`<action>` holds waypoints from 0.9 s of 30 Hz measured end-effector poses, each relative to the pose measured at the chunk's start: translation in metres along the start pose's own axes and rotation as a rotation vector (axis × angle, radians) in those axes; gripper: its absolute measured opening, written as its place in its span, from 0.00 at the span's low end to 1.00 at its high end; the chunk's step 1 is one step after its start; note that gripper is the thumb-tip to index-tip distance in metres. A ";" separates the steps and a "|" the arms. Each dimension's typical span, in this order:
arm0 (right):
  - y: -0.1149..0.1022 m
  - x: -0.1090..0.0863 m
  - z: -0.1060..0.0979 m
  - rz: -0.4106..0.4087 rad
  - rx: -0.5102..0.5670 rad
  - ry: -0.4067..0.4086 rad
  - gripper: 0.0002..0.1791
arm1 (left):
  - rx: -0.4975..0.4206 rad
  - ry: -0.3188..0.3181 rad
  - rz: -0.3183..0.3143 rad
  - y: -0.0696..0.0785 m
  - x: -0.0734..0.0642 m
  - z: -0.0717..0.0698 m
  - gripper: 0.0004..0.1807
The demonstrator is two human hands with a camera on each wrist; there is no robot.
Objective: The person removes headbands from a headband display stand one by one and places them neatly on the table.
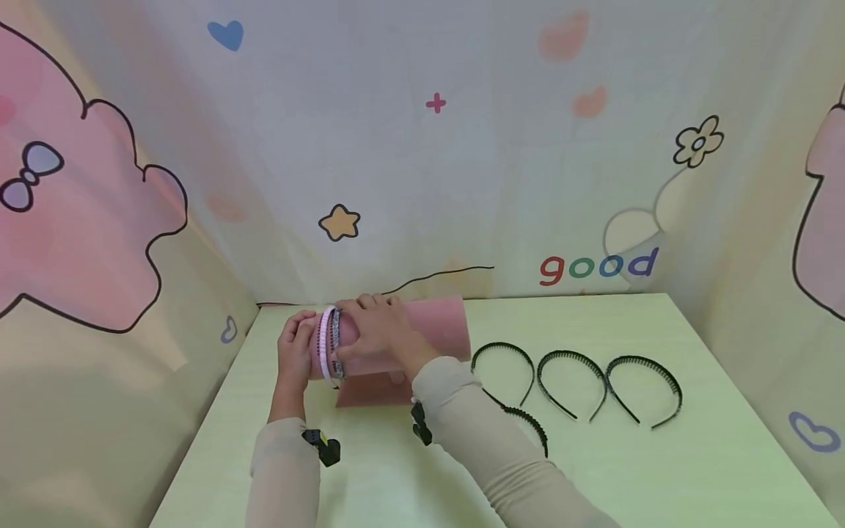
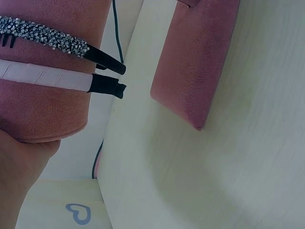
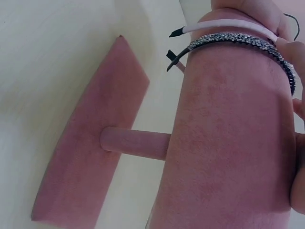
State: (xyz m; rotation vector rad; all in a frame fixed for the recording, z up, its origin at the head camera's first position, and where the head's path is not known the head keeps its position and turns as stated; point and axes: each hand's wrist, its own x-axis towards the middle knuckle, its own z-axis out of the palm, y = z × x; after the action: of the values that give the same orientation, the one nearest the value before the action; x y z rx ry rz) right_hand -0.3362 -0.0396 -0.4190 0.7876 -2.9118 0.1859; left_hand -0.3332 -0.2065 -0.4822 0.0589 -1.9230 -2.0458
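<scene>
A pink plush headband stand [image 1: 439, 326], a padded roll on a post over a flat base [image 2: 190, 71], lies across the table's left half. My left hand [image 1: 295, 348] grips the roll's left end, its fingers bent over the rim. Near that end the roll carries a pale pink wrapped headband [image 2: 47, 75] and, just inward, a glittery silver headband [image 3: 238, 40]. Over the roll is my right hand [image 1: 379, 326], its thumb and forefinger at the glittery headband on two sides. Both headbands have black tips that hang free below the roll.
To the right of the stand, several black toothed headbands lie on the pale table, one of them [image 1: 503, 345] nearest the roll. Another black headband [image 1: 531, 422] is partly covered by the right sleeve. A printed curtain [image 1: 422, 183] encloses the table's back and sides.
</scene>
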 end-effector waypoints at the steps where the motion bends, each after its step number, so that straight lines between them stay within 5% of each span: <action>1: -0.001 0.000 0.001 0.010 -0.018 0.011 0.47 | -0.006 -0.003 0.007 0.000 0.000 0.000 0.13; 10: -0.009 0.005 0.005 0.052 -0.126 0.019 0.50 | -0.004 -0.008 0.019 0.001 0.001 -0.002 0.14; 16: -0.011 0.004 0.005 0.058 -0.146 0.011 0.50 | -0.055 -0.047 0.090 -0.007 0.004 -0.006 0.13; 27: -0.006 -0.001 0.007 0.037 -0.163 0.010 0.50 | 0.012 -0.010 0.005 -0.002 0.002 -0.002 0.12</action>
State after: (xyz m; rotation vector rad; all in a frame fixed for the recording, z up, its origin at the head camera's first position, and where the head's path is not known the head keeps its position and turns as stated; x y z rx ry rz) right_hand -0.3328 -0.0455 -0.4260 0.7049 -2.8874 -0.0432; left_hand -0.3351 -0.2091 -0.4841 0.0463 -1.9396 -2.0352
